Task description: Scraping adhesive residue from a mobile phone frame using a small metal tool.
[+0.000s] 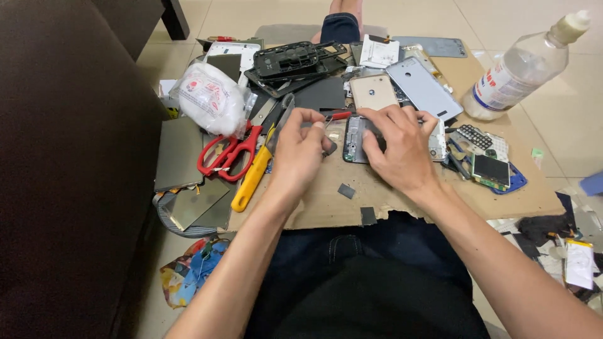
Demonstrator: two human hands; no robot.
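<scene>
An opened phone body [353,139] lies on a sheet of brown cardboard [502,194] across my lap. My right hand [399,145] presses down on the phone, fingers spread over it. My left hand [301,150] is just left of the phone, its fingers pinched on a small dark tool or part whose tip meets the phone's left edge; a red-handled tool [338,115] pokes out behind the fingers. What the pinch holds is too small to name.
Red scissors [227,156] and a yellow-handled knife [252,177] lie left of my hand. Phone backs, frames and a circuit board [491,171] crowd the cardboard. A clear plastic bottle [524,66] stands far right, a white bag [210,97] far left, a dark sofa [69,157] alongside.
</scene>
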